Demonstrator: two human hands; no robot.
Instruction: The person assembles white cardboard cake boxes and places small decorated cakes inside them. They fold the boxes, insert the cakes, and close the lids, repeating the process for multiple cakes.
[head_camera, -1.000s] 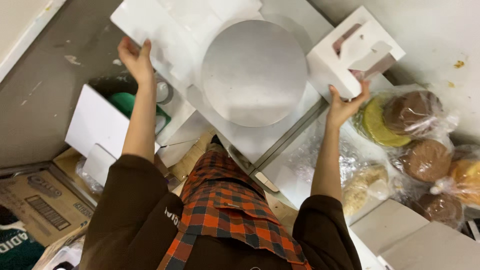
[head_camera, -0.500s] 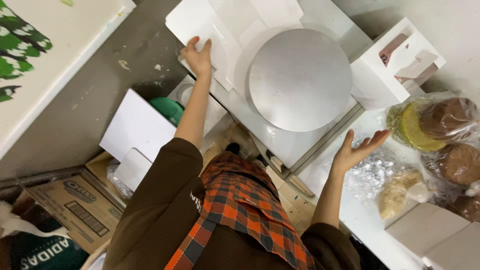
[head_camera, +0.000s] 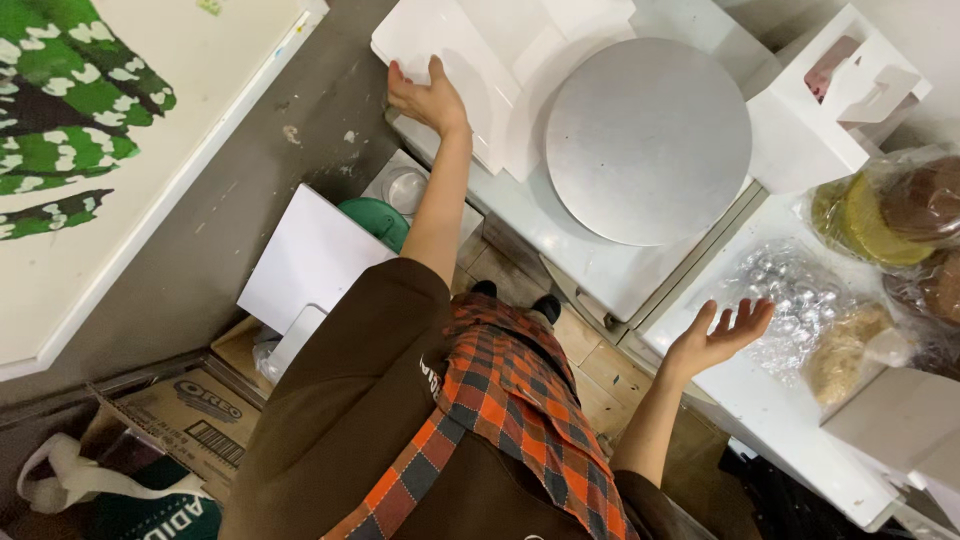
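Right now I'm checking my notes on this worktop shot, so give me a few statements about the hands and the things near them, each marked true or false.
1. The left hand rests on the flat white cardboard. True.
2. The right hand grips the round silver board. False: it is open, palm up, holding nothing, apart from the board.
3. The round silver board lies flat on the white counter. True.
4. The white handled box stands left of the silver board. False: it stands to its right in the picture.
5. A clear bag of silvery pieces lies just beyond the right hand. True.
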